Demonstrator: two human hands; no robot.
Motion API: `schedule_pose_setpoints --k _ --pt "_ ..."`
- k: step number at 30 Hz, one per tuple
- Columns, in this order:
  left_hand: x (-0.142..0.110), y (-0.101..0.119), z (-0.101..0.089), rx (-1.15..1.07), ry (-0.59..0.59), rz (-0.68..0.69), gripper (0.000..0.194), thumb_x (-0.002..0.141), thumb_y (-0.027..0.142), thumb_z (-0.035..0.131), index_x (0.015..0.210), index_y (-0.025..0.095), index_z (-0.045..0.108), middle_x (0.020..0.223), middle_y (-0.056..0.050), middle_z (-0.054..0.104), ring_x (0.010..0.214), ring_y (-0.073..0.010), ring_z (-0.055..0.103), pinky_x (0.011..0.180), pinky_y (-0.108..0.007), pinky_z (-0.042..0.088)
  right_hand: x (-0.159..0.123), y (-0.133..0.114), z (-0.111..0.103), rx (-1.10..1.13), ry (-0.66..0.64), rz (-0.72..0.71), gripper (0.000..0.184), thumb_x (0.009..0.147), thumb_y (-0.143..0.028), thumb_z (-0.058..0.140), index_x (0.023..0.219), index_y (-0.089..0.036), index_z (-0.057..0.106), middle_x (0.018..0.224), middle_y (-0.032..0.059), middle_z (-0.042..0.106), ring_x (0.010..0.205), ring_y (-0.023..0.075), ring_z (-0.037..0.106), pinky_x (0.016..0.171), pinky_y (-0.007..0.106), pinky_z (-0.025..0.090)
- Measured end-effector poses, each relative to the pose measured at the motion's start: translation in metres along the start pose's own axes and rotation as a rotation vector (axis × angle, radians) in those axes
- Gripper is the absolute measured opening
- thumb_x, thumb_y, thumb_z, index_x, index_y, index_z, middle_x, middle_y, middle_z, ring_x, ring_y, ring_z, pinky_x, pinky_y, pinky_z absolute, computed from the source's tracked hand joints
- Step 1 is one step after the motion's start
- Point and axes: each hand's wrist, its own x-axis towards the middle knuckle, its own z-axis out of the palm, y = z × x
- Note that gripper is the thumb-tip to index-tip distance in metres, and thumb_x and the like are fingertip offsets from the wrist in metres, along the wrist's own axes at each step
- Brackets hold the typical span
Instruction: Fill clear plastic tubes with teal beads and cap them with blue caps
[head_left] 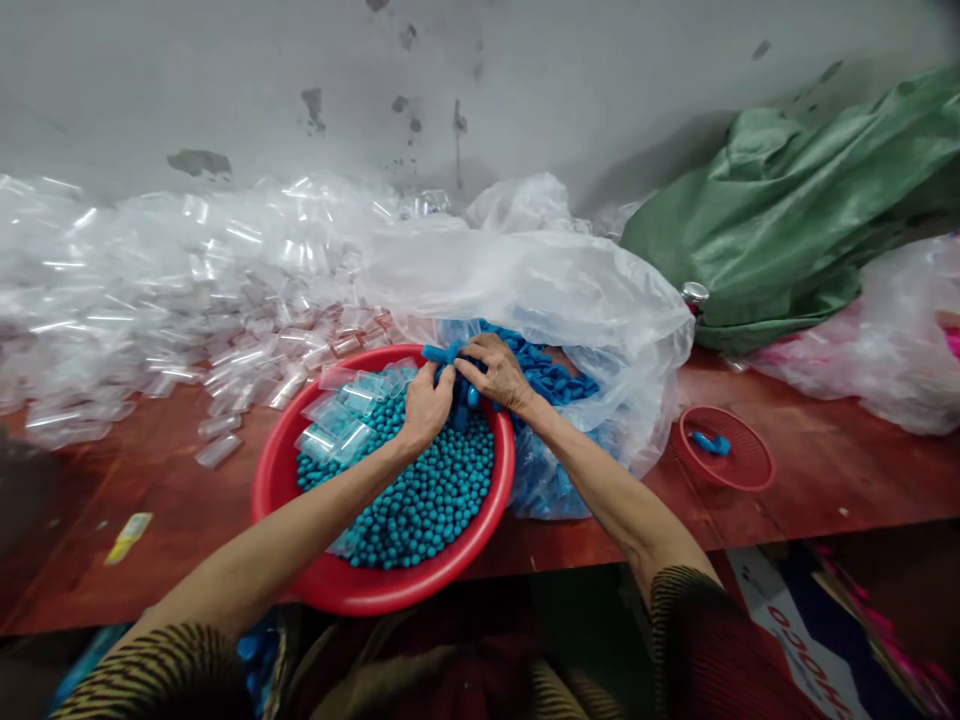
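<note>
A red basin (300, 560) on the wooden table holds many small teal balls (427, 500) and several clear little bags (341, 415) at its far left. Both my hands meet at the basin's far rim. My left hand (426, 405) is closed around blue plastic pieces (439, 353). My right hand (496, 372) pinches the same cluster of blue pieces from the right, fingers curled. Behind them, a big clear plastic bag (540, 290) spills more blue pieces (555, 380).
A heap of clear small bags (165, 290) covers the table's left and back. A small red dish (731, 462) with blue pieces sits to the right. A green sack (810, 200) and another clear bag (892, 340) lie far right. A yellow scrap (129, 535) lies front left.
</note>
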Motion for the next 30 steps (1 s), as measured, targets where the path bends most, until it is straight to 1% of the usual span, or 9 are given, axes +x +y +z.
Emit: schedule_pose_setpoints --k 4,7,11,14,18,21,24,27,30 --pt "-0.006 0.004 -0.016 0.376 -0.225 0.061 0.032 0.087 0.027 0.042 0.110 0.010 0.058 0.108 -0.013 0.063 0.102 -0.0241 0.058 0.095 -0.037 0.042 0.000 -0.003 -0.010 -0.109 -0.188 -0.034 0.032 0.087 -0.043 0.051 0.105 -0.022 0.067 0.111 0.0066 0.062 0.109 0.0219 0.051 0.097 0.033 0.035" --pt "-0.010 0.006 -0.025 0.413 -0.295 0.110 0.037 0.086 0.025 0.043 0.118 0.009 0.054 0.116 -0.014 0.060 0.107 -0.0245 0.057 0.096 -0.037 0.041 0.002 -0.012 -0.010 -0.202 -0.290 0.020 0.040 0.086 -0.048 0.050 0.113 -0.022 0.064 0.116 0.0088 0.060 0.113 0.0264 0.048 0.100 0.039 0.032" --pt "-0.018 0.007 -0.044 0.282 -0.176 0.172 0.040 0.085 0.019 0.042 0.124 0.013 0.052 0.123 -0.009 0.059 0.112 -0.0208 0.055 0.100 -0.034 0.039 0.003 -0.030 -0.003 -0.369 -0.392 0.049 0.049 0.083 -0.041 0.055 0.130 -0.026 0.052 0.124 0.0134 0.055 0.118 0.0367 0.044 0.100 0.061 0.023" --pt "-0.037 0.003 -0.074 0.183 -0.039 0.197 0.034 0.085 0.022 0.041 0.113 0.015 0.059 0.112 -0.006 0.065 0.100 -0.0177 0.059 0.091 -0.029 0.044 -0.001 -0.039 -0.002 -0.393 -0.468 0.001 0.057 0.080 -0.033 0.057 0.135 -0.027 0.045 0.138 0.0138 0.044 0.126 0.0409 0.034 0.098 0.067 0.019" --pt "-0.083 -0.023 -0.123 0.239 0.071 0.095 0.031 0.085 0.033 0.041 0.102 0.017 0.063 0.084 -0.003 0.067 0.071 -0.0140 0.059 0.070 -0.025 0.047 -0.020 -0.049 -0.008 -0.405 -0.299 0.015 0.051 0.082 -0.019 0.048 0.133 -0.023 0.048 0.140 0.0126 0.042 0.129 0.0382 0.031 0.100 0.065 0.019" --pt "-0.122 -0.051 -0.145 0.375 -0.047 0.067 0.030 0.084 0.034 0.045 0.104 0.020 0.062 0.085 -0.003 0.066 0.072 -0.0153 0.059 0.072 -0.027 0.047 -0.041 -0.068 -0.010 -0.370 -0.158 0.019 0.044 0.084 -0.013 0.041 0.125 -0.020 0.055 0.130 0.0139 0.051 0.120 0.0341 0.040 0.099 0.058 0.024" --pt "-0.144 -0.071 -0.149 0.580 -0.253 0.141 0.031 0.084 0.031 0.048 0.111 0.023 0.059 0.100 -0.006 0.064 0.091 -0.0195 0.058 0.082 -0.031 0.045 -0.060 -0.095 -0.005 -0.253 -0.166 -0.064 0.037 0.088 -0.017 0.039 0.119 -0.022 0.059 0.116 0.0111 0.060 0.109 0.0286 0.050 0.096 0.048 0.033" --pt "-0.141 -0.078 -0.140 0.806 -0.430 0.207 0.026 0.085 0.033 0.047 0.102 0.022 0.064 0.096 -0.009 0.063 0.093 -0.0233 0.056 0.080 -0.033 0.045 -0.074 -0.115 -0.001 -0.150 -0.182 -0.129 0.031 0.090 -0.023 0.042 0.113 -0.026 0.062 0.107 0.0070 0.065 0.101 0.0237 0.057 0.091 0.041 0.040" --pt "-0.126 -0.080 -0.130 0.864 -0.547 0.267 0.024 0.083 0.036 0.051 0.096 0.020 0.064 0.095 -0.010 0.063 0.090 -0.0248 0.058 0.074 -0.033 0.045 -0.083 -0.116 -0.008 -0.122 -0.134 -0.119 0.028 0.089 -0.023 0.044 0.110 -0.024 0.063 0.105 0.0072 0.067 0.100 0.0228 0.059 0.090 0.039 0.043"
